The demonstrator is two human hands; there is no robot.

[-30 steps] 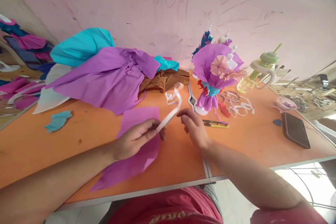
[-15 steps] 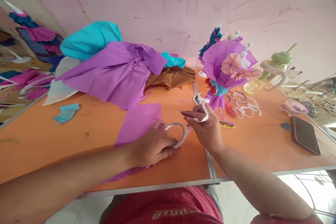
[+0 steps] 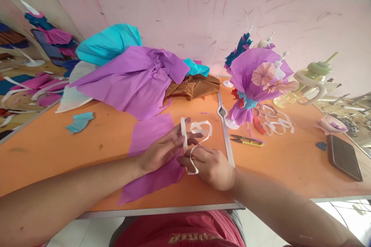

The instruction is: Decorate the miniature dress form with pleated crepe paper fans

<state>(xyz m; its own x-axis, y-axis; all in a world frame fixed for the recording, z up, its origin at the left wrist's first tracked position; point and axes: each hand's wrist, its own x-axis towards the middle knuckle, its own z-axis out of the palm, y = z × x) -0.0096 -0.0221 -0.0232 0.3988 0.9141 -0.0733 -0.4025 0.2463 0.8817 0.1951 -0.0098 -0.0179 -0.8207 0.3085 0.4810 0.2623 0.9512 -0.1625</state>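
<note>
My left hand lies with fingers stretched out on a flat purple paper sheet on the orange table. A white tape strip runs over its fingertips and curls into loops just beyond them. My right hand is closed, pinching the near end of that strip right beside the left fingers, at the sheet's right edge.
Crumpled purple, teal and brown paper is piled at the back. A purple paper bouquet stands right of centre, with white strip curls, yellow snips, a green-lidded cup and a dark phone further right.
The tape ring is out of my left hand, which now lies flat on the purple sheet. My right hand came down toward me and now pinches the white strip.
</note>
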